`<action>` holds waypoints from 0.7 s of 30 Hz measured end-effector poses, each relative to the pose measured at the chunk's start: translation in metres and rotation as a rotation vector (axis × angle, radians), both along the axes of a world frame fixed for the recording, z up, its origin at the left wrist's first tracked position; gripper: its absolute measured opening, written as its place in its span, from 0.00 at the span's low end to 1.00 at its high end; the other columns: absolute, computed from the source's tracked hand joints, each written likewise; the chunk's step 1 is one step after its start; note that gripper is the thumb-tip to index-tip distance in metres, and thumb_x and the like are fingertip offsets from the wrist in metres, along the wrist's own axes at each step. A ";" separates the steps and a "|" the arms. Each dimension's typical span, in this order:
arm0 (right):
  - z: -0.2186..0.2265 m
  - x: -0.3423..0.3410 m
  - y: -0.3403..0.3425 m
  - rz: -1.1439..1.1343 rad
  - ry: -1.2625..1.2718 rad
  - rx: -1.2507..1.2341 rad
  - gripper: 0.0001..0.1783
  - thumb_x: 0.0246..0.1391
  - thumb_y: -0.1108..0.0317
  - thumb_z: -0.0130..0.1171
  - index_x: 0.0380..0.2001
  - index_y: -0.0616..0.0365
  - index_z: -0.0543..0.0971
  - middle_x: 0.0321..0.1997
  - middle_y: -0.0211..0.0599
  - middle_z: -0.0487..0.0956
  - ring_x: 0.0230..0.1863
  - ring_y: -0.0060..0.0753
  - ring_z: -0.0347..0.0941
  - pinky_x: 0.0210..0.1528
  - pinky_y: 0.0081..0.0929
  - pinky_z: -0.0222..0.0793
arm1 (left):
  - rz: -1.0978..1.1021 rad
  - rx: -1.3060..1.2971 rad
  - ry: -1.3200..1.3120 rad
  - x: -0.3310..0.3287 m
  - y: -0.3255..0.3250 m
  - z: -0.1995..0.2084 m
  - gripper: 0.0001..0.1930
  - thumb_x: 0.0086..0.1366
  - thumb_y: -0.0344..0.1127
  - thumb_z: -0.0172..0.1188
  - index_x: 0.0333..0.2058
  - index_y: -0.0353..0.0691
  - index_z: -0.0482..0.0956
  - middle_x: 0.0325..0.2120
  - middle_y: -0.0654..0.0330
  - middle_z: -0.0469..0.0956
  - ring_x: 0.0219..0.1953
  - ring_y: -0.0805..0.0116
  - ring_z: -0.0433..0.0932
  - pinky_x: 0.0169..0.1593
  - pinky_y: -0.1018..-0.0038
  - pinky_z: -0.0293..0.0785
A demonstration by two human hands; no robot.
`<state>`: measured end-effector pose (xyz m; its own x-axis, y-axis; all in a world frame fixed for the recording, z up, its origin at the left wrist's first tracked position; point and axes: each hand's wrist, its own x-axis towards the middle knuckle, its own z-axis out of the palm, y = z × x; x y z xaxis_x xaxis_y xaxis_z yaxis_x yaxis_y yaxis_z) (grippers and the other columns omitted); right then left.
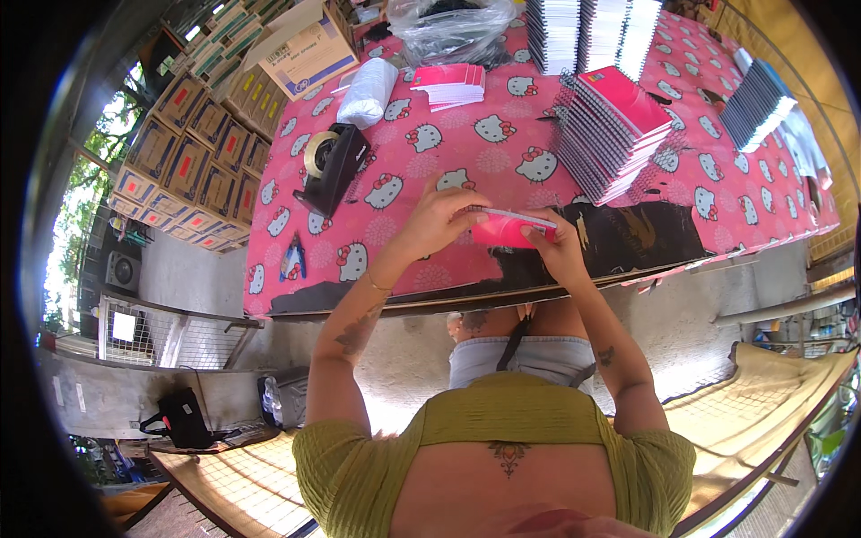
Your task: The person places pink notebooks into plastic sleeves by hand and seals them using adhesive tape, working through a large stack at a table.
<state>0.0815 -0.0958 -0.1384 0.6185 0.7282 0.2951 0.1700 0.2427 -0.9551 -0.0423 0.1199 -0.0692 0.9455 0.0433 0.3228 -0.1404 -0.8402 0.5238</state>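
Between my two hands, just above the front part of the table, is a small pink notebook (507, 231) with a spiral along its upper edge. My left hand (446, 220) pinches its left end near the spiral. On its right end my right hand (558, 240) is closed, the thumb lying on the pink cover. Beyond my right hand rises a tall stack of spiral notebooks (619, 134) with pink covers. A low pile of pink covers or pads (451, 85) lies farther back. Left of my hands stands a black tape dispenser (334, 169) with a roll of tape.
The table's pink patterned cloth (421, 166) is torn at the front edge. A white wrapped roll (368, 92), a clear plastic bag (453, 31), white notebook stacks (596, 36) and dark-covered notebooks (758, 103) stand around. Small blue-handled pliers (294, 258) lie front left. Cardboard boxes (188, 152) are piled beyond the table's left side.
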 end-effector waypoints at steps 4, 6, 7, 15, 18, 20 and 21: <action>0.003 0.000 -0.001 0.009 -0.008 -0.003 0.12 0.62 0.74 0.60 0.48 0.62 0.80 0.44 0.30 0.80 0.47 0.19 0.74 0.52 0.21 0.68 | -0.019 -0.012 -0.067 0.002 0.004 -0.004 0.10 0.61 0.40 0.67 0.40 0.47 0.83 0.26 0.64 0.81 0.29 0.67 0.79 0.71 0.45 0.46; 0.005 -0.001 -0.002 0.016 -0.001 -0.009 0.12 0.62 0.73 0.60 0.48 0.62 0.80 0.44 0.30 0.80 0.47 0.19 0.74 0.52 0.21 0.68 | -0.015 -0.034 -0.071 0.003 0.004 -0.005 0.10 0.61 0.41 0.67 0.39 0.47 0.84 0.24 0.65 0.81 0.27 0.68 0.78 0.71 0.45 0.46; 0.006 -0.001 -0.002 0.018 -0.003 -0.012 0.12 0.62 0.73 0.60 0.48 0.62 0.79 0.44 0.31 0.80 0.47 0.19 0.74 0.53 0.21 0.68 | -0.014 -0.035 -0.081 0.003 0.005 -0.006 0.10 0.60 0.41 0.67 0.39 0.47 0.84 0.24 0.65 0.80 0.26 0.68 0.78 0.71 0.46 0.46; 0.005 -0.002 -0.002 -0.018 0.107 0.024 0.13 0.61 0.74 0.60 0.49 0.63 0.80 0.42 0.31 0.82 0.43 0.19 0.74 0.49 0.20 0.70 | 0.188 0.488 -0.153 -0.003 -0.017 0.010 0.22 0.66 0.47 0.60 0.55 0.45 0.77 0.53 0.55 0.78 0.58 0.59 0.75 0.69 0.37 0.39; 0.021 -0.010 -0.002 -0.067 0.224 0.036 0.13 0.61 0.73 0.61 0.49 0.62 0.80 0.41 0.30 0.82 0.41 0.18 0.75 0.46 0.20 0.71 | 0.378 0.514 -0.147 -0.009 -0.062 -0.011 0.34 0.68 0.56 0.52 0.65 0.39 0.64 0.67 0.48 0.62 0.71 0.53 0.57 0.67 0.33 0.35; 0.028 -0.016 0.001 -0.105 0.320 0.058 0.13 0.61 0.72 0.62 0.49 0.62 0.80 0.41 0.29 0.82 0.40 0.17 0.75 0.45 0.19 0.72 | 0.274 0.614 -0.149 -0.029 -0.079 -0.063 0.40 0.68 0.60 0.48 0.67 0.34 0.58 0.69 0.45 0.55 0.73 0.49 0.50 0.67 0.33 0.33; 0.028 -0.016 0.005 -0.087 0.262 0.039 0.13 0.61 0.72 0.61 0.49 0.62 0.80 0.41 0.29 0.82 0.40 0.17 0.75 0.44 0.19 0.72 | 0.222 0.665 -0.153 -0.033 -0.079 -0.077 0.43 0.67 0.63 0.46 0.68 0.32 0.56 0.71 0.44 0.52 0.74 0.47 0.47 0.67 0.33 0.32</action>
